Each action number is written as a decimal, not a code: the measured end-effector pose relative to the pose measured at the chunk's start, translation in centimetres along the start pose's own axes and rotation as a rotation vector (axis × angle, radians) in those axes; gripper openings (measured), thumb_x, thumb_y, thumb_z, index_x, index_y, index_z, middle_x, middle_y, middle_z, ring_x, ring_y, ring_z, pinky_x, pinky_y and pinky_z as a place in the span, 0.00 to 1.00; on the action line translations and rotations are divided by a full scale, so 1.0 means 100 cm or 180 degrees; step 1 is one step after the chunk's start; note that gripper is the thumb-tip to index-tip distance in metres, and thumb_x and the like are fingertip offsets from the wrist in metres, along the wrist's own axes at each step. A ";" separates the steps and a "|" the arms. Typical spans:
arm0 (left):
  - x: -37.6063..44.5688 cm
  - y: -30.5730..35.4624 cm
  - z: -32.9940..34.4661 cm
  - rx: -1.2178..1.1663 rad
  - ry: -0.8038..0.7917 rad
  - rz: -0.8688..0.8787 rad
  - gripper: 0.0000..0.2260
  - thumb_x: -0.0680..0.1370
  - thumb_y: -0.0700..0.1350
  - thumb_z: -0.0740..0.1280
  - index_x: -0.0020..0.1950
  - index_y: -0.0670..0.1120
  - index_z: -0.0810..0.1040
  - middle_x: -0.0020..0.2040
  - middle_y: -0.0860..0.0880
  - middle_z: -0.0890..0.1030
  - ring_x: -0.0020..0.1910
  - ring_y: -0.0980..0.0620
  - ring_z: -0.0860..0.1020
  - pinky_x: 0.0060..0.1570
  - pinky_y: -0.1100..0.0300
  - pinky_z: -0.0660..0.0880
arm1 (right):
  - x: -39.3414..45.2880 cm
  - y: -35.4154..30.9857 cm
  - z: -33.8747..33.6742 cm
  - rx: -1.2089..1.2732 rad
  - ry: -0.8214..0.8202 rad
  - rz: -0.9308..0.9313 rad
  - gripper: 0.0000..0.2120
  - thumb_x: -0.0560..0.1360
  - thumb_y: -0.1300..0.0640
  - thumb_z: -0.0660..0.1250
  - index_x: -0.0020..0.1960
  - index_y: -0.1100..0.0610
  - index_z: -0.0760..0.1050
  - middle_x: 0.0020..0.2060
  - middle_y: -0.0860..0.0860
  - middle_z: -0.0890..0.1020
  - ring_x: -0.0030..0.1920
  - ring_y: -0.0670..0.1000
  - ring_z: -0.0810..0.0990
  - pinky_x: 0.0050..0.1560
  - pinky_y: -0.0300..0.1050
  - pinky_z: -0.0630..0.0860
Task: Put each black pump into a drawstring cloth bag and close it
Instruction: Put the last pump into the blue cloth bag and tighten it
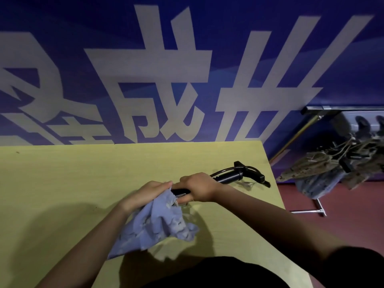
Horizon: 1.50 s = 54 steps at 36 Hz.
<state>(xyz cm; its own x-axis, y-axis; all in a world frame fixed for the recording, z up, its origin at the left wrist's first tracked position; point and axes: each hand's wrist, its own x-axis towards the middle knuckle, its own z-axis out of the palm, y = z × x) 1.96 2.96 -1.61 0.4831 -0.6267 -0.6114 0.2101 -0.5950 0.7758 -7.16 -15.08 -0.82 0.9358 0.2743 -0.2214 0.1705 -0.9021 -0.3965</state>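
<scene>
Yellow table point(62, 183) below blue wall banner point(207, 38). Right hand point(198, 187) grips black pump point(228, 176) over table, left hand point(148, 194) bunches blue cloth bag point(158, 222) mouth around pump's near end.

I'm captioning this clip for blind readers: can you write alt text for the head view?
A person's right hand grips a black pump while the left hand holds the mouth of a blue cloth bag at its end, above a yellow table. Behind is a blue banner with large white characters.
</scene>
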 end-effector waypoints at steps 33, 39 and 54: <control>0.013 0.004 0.014 -0.0468 0.1217 0.0814 0.22 0.78 0.44 0.68 0.28 0.48 0.61 0.22 0.57 0.63 0.23 0.60 0.62 0.26 0.67 0.63 | -0.049 0.068 -0.026 0.5588 0.2553 0.2149 0.22 0.79 0.44 0.61 0.62 0.60 0.75 0.53 0.58 0.83 0.52 0.55 0.83 0.61 0.51 0.75; 0.011 0.008 0.022 -0.0366 0.0928 0.0687 0.18 0.78 0.48 0.67 0.31 0.46 0.67 0.27 0.53 0.70 0.29 0.57 0.68 0.30 0.64 0.66 | -0.054 0.064 -0.028 0.5542 0.2968 0.2406 0.13 0.79 0.49 0.65 0.49 0.60 0.77 0.31 0.49 0.82 0.37 0.48 0.83 0.58 0.50 0.77; -0.005 0.077 0.049 -0.0436 0.0741 0.0950 0.14 0.81 0.51 0.63 0.58 0.43 0.81 0.55 0.45 0.82 0.56 0.51 0.79 0.62 0.53 0.72 | -0.056 0.018 -0.032 0.4388 0.3273 0.1796 0.08 0.76 0.59 0.69 0.54 0.62 0.76 0.50 0.59 0.82 0.50 0.54 0.84 0.46 0.44 0.81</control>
<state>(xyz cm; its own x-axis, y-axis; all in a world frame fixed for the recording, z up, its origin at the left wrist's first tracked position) -0.83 -3.79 3.88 0.7164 -0.6218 -0.3165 0.1350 -0.3215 0.9372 -11.07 -19.30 2.52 0.6724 -0.7102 -0.2088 -0.0508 0.2371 -0.9702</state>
